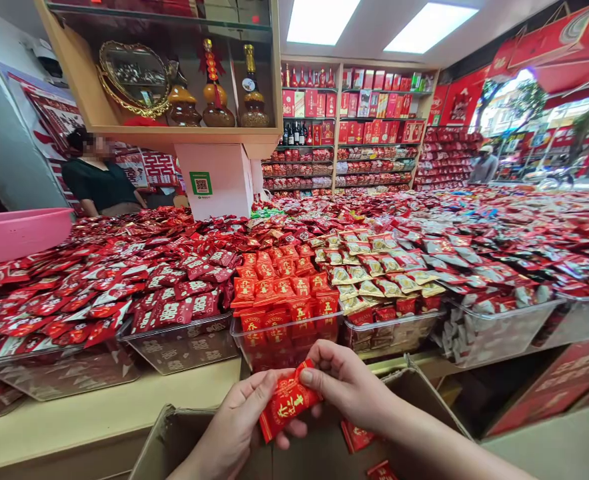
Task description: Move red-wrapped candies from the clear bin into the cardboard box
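Observation:
Between my two hands is a small red candy packet [288,404] with gold characters, tilted over an open cardboard box. My left hand [242,420] grips its left side, thumb on top and fingers underneath. Thumb and fingers of my right hand [342,380] pinch its upper right end. Inside the cardboard box [169,433] lie a red packet [357,437] and another red packet [382,471], partly hidden by my right forearm. Just beyond my hands, a clear plastic bin [287,340] holds red packets [274,290] with the same gold print, standing in stacked rows.
Clear bins of dark red packets [174,303] stand to the left, cream-and-gold packets [374,267] and white-and-red packets [504,287] to the right. A pink basin [22,233] sits far left. Overhead hangs a wooden cabinet [184,137]. A person [99,180] stands behind the counter.

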{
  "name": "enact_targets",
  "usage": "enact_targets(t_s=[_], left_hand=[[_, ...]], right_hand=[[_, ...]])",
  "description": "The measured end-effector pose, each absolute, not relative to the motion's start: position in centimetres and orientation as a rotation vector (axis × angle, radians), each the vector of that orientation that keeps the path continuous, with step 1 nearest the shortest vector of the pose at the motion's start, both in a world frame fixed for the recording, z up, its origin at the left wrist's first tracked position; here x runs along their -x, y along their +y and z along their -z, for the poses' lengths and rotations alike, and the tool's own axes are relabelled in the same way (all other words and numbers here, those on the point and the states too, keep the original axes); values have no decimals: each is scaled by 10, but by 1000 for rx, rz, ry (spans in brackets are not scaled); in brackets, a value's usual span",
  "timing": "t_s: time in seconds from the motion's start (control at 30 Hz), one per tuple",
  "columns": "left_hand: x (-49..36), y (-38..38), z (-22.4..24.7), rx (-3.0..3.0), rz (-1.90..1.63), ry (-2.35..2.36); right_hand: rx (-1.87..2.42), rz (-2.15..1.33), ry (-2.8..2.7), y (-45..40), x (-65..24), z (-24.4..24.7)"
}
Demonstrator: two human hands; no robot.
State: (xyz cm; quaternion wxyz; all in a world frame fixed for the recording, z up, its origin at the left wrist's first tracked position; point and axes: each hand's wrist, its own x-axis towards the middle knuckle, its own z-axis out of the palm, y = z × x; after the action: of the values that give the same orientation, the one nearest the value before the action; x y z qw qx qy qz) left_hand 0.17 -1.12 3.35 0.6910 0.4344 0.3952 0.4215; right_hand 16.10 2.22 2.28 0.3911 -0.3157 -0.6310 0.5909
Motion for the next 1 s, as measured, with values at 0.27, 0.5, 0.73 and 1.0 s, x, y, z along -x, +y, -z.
enact_targets(t_s=[0.27, 0.5, 0.73, 1.0], left_hand=[[6, -6, -26, -932, -1055, 1021], [7, -9, -32, -880, -1168, 970], [11, -6, -27, -895, -1276, 983], [6, -8, -28, -1061, -1306, 973]], right_hand=[[788, -1222, -1831, 18, -161, -22], [636, -777, -1989, 9, -162, -34], [546, -718, -2129, 10, -159, -25], [654, -808, -2113, 10, -154, -20]])
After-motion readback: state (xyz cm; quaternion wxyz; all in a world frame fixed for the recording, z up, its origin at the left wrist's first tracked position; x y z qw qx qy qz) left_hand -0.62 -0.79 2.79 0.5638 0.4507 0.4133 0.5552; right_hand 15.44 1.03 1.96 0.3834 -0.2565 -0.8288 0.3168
